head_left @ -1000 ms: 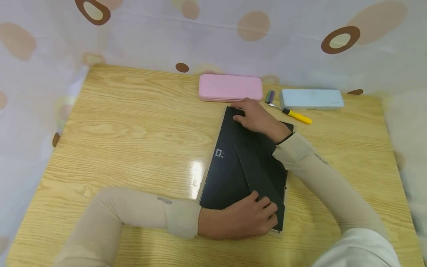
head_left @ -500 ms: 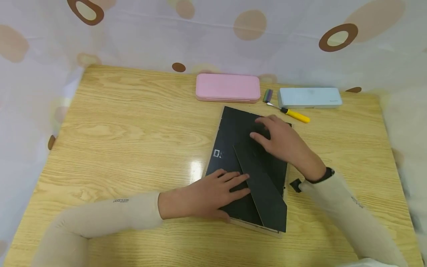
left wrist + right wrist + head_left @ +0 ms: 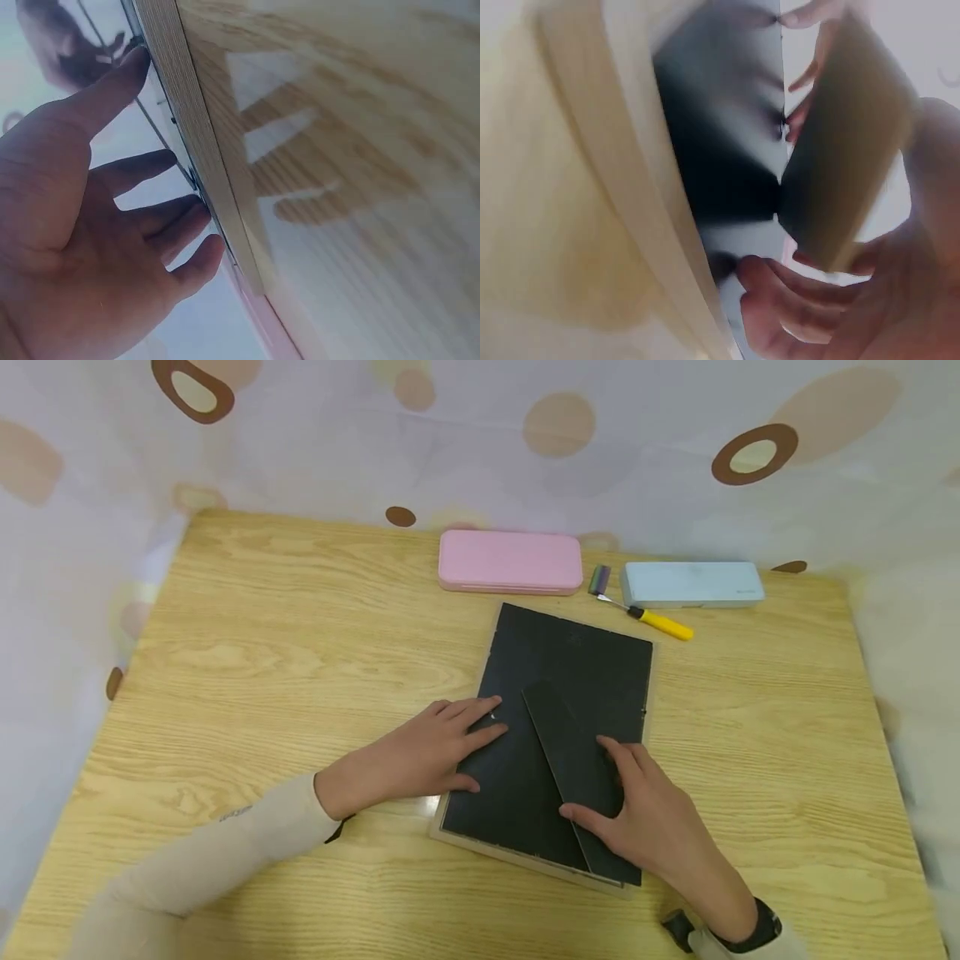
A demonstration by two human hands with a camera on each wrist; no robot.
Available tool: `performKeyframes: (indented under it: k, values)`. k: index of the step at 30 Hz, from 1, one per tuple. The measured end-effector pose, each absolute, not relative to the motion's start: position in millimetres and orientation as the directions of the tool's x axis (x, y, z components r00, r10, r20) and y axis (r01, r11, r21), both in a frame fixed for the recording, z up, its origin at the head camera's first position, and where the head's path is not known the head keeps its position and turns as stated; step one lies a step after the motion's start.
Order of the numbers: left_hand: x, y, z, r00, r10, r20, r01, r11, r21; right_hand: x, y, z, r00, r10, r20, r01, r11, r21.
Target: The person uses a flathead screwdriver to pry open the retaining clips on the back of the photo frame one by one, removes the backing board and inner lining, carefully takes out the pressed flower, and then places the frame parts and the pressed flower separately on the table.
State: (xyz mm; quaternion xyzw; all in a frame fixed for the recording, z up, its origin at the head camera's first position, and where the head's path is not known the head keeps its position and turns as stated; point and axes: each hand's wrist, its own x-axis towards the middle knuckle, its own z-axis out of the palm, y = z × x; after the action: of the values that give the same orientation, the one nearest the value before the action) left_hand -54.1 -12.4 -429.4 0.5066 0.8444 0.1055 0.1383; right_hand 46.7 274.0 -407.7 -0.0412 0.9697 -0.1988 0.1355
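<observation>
A picture frame (image 3: 592, 647) with a black back and pale wooden sides lies face down on the table. Its black stand leg (image 3: 551, 722) slants down across the back, and the right wrist view shows that leg (image 3: 855, 135) tilted up from the back panel. My right hand (image 3: 660, 818) holds the lower part of the leg between thumb and fingers. On the frame's left side rests my left hand (image 3: 412, 756), fingers spread and fairly straight. Close up, in the left wrist view, its fingertips touch the back beside the wooden edge (image 3: 199, 112).
Along the back of the wood-grain table (image 3: 285, 602) sit a pink case (image 3: 510, 562) and a light blue case (image 3: 692, 583). Between them lie a small striped block (image 3: 599, 580) and a screwdriver (image 3: 663, 624) with a yellow handle. A patterned curtain (image 3: 480, 435) hangs behind.
My right hand has come down from the frame's top edge to the stand leg. My left hand has shifted from the leg's lower end up to the left side. The frame stays in place.
</observation>
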Motion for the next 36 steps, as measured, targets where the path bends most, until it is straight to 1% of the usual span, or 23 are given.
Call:
performKeyframes:
  k: [5, 9, 12, 18, 22, 30, 33, 36]
  values:
    - [-60, -13, -433, -0.525, 0.841, -0.132, 0.734, 0.526, 0.430, 56, 263, -415, -0.958, -0.105, -0.268, 0.020, 0.905, -0.426]
    - [-64, -14, -435, -0.596, 0.789, -0.146, 0.617, 0.567, 0.546, 57, 257, -423, -0.968, -0.115, -0.222, -0.005, 0.897, -0.442]
    - [-68, -15, -435, -0.628, 0.758, -0.179, 0.524, 0.581, 0.623, 58, 256, -429, -0.976, -0.137, -0.169, -0.045, 0.886, -0.461]
    - [-75, -16, -432, -0.642, 0.738, -0.208, 0.368, 0.535, 0.760, 60, 258, -438, -0.986, -0.161, -0.047, -0.116, 0.857, -0.503]
    - [-77, -17, -430, -0.661, 0.717, -0.222, 0.273, 0.506, 0.818, 60, 259, -441, -0.987, -0.158, -0.004, -0.133, 0.844, -0.520]
    - [-70, -16, -427, -0.726, 0.622, -0.293, 0.002, 0.428, 0.904, 61, 259, -440, -0.991, -0.126, -0.037, -0.086, 0.835, -0.544]
    - [-68, -20, -425, -0.722, 0.606, -0.334, -0.101, 0.385, 0.917, 61, 259, -439, -0.992, -0.119, -0.045, -0.074, 0.831, -0.551]
    - [-65, -27, -423, -0.698, 0.612, -0.370, -0.227, 0.302, 0.926, 61, 259, -437, -0.992, -0.119, -0.049, -0.072, 0.828, -0.556]
